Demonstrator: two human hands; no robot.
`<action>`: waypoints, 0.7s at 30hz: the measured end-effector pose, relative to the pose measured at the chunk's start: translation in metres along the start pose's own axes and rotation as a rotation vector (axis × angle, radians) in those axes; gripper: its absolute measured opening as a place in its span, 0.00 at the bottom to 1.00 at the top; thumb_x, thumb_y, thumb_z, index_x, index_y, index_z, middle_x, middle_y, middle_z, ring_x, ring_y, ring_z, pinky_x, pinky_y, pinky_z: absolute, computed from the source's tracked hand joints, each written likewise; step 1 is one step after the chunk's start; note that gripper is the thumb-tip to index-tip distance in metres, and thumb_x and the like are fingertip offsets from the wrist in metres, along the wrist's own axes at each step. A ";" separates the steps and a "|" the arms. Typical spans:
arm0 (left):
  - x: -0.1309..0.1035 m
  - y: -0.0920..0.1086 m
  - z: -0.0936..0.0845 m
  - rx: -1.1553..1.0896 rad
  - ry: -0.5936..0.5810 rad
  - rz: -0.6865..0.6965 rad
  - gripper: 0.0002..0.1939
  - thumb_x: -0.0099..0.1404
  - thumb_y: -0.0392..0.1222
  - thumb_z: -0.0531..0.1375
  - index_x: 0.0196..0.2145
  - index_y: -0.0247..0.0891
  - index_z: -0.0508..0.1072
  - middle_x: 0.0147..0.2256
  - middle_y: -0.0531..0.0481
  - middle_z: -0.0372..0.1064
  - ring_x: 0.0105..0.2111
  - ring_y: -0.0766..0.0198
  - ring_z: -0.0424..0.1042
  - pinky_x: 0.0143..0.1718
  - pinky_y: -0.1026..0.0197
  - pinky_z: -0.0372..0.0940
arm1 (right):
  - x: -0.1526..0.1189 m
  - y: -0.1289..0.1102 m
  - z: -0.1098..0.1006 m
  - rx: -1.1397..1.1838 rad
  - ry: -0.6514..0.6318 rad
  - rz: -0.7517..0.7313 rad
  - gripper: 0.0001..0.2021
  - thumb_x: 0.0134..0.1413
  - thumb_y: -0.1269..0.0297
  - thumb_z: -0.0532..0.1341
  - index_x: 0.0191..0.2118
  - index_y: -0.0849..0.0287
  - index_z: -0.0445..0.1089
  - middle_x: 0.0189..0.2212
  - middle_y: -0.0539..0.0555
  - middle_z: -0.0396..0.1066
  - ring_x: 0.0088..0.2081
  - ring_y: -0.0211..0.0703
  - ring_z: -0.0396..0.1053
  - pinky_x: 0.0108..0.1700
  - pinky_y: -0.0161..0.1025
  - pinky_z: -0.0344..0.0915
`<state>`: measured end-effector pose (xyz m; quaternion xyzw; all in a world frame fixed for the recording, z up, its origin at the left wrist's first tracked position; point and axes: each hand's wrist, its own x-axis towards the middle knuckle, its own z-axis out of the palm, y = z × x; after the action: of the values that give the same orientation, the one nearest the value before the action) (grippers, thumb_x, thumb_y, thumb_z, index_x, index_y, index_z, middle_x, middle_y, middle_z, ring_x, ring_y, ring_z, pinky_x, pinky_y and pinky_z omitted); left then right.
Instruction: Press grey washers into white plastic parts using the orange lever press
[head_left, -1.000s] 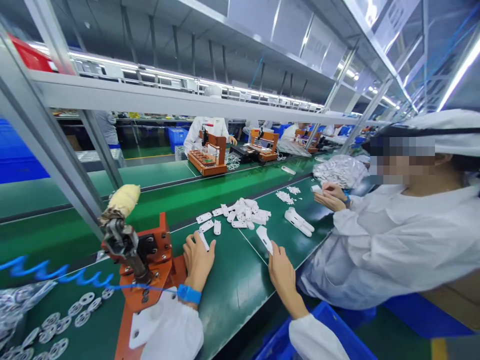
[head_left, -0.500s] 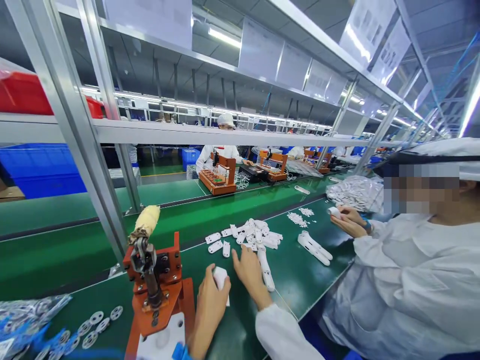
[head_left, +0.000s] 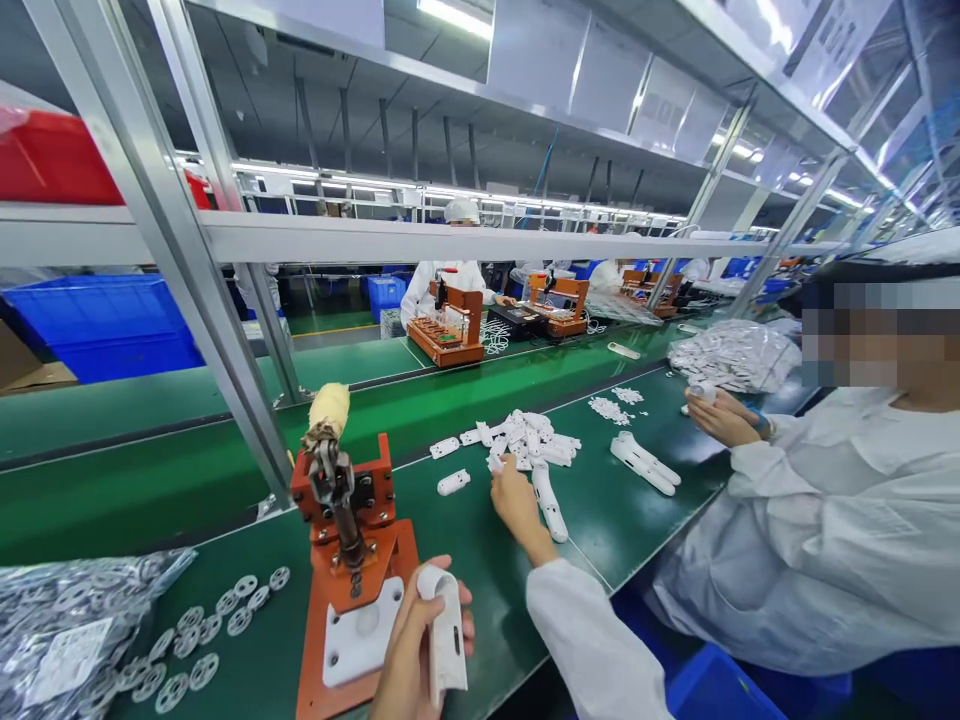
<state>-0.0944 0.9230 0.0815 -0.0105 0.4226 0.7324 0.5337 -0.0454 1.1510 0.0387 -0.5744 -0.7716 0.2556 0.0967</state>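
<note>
My left hand (head_left: 409, 640) is closed around a long white plastic housing (head_left: 448, 645), curved at the top, with a slot in its side. Further off, my right hand (head_left: 519, 505) pinches a small white plastic piece (head_left: 495, 464), partly hidden by the fingers. Just beyond it lies a heap of similar white pieces (head_left: 529, 435), with one loose white piece (head_left: 453, 482) to its left. Another long white housing (head_left: 551, 502) rests beside my right hand. Left of my left hand stands an orange toggle press (head_left: 352, 540) with a white base block (head_left: 341, 640).
Grey spoked discs (head_left: 202, 628) and a plastic bag of parts (head_left: 67, 620) lie at the left. A co-worker (head_left: 847, 520) at the right holds a white part, near white housings (head_left: 645, 463) and a bagged pile (head_left: 731, 355). A metal post (head_left: 172, 260) rises behind the press.
My left hand has turned the housing upright and moved lower. My right hand has closed on a small white piece, and one loose piece left of the heap is gone. The view has shifted.
</note>
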 end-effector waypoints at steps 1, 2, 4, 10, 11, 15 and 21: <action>-0.005 0.005 0.002 -0.009 0.002 0.012 0.30 0.53 0.45 0.72 0.51 0.39 0.66 0.31 0.50 0.74 0.26 0.63 0.70 0.27 0.63 0.64 | -0.012 0.005 -0.008 0.075 -0.022 -0.014 0.13 0.70 0.63 0.53 0.55 0.62 0.63 0.41 0.57 0.75 0.38 0.44 0.74 0.44 0.42 0.70; -0.009 0.009 0.004 -0.022 0.007 0.027 0.28 0.56 0.46 0.71 0.50 0.39 0.66 0.31 0.50 0.73 0.26 0.64 0.70 0.28 0.63 0.64 | -0.029 0.009 -0.015 0.154 -0.049 -0.029 0.13 0.70 0.64 0.50 0.54 0.61 0.63 0.40 0.57 0.75 0.35 0.43 0.74 0.40 0.40 0.69; -0.014 0.015 0.007 -0.063 0.029 0.069 0.23 0.60 0.50 0.70 0.48 0.39 0.68 0.30 0.52 0.70 0.26 0.66 0.68 0.28 0.65 0.64 | -0.074 0.017 -0.027 0.301 -0.121 -0.057 0.13 0.69 0.58 0.47 0.49 0.57 0.61 0.36 0.54 0.74 0.28 0.41 0.71 0.31 0.36 0.65; -0.024 0.011 0.021 -0.222 0.104 0.178 0.18 0.64 0.57 0.65 0.42 0.42 0.70 0.30 0.54 0.64 0.26 0.68 0.63 0.28 0.67 0.64 | -0.227 0.005 -0.041 1.029 -0.507 0.151 0.30 0.54 0.30 0.58 0.46 0.53 0.58 0.18 0.41 0.60 0.17 0.31 0.52 0.22 0.29 0.48; -0.026 0.009 0.024 -0.227 0.121 0.188 0.19 0.64 0.59 0.65 0.42 0.43 0.70 0.30 0.54 0.64 0.27 0.68 0.63 0.28 0.67 0.64 | -0.241 -0.002 -0.039 1.064 -0.489 0.185 0.32 0.52 0.29 0.60 0.46 0.53 0.58 0.18 0.42 0.61 0.17 0.30 0.51 0.22 0.29 0.47; -0.032 0.007 0.031 -0.227 0.160 0.167 0.21 0.62 0.62 0.65 0.41 0.44 0.70 0.33 0.53 0.63 0.30 0.66 0.65 0.29 0.68 0.66 | -0.256 -0.019 -0.025 1.048 -0.369 0.193 0.34 0.52 0.28 0.59 0.48 0.55 0.62 0.17 0.44 0.63 0.17 0.32 0.51 0.22 0.32 0.46; -0.033 0.008 0.031 -0.264 0.123 0.029 0.25 0.60 0.65 0.66 0.43 0.44 0.70 0.36 0.51 0.61 0.30 0.66 0.63 0.29 0.66 0.67 | -0.242 -0.011 -0.022 1.027 -0.417 0.034 0.31 0.60 0.32 0.54 0.48 0.58 0.64 0.18 0.43 0.58 0.20 0.35 0.53 0.23 0.33 0.48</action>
<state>-0.0731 0.9169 0.1220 -0.1196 0.3546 0.7872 0.4901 0.0334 0.9283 0.0981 -0.4030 -0.5415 0.7087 0.2053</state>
